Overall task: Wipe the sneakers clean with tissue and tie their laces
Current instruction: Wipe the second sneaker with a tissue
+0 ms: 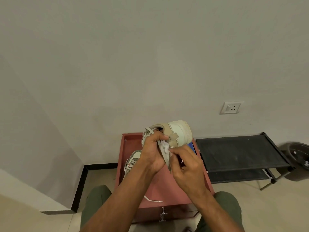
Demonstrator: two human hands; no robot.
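wiping is in hand: the left hand [153, 151] grips a sneaker [173, 136] held up above the tabletop [167, 190], while the right hand [187, 166] pinches a tissue [165, 147] against its side. next, probably rub on, then lace it. the second sneaker [133, 160] is half hidden behind the left arm; one lace [153, 199] trails loose.
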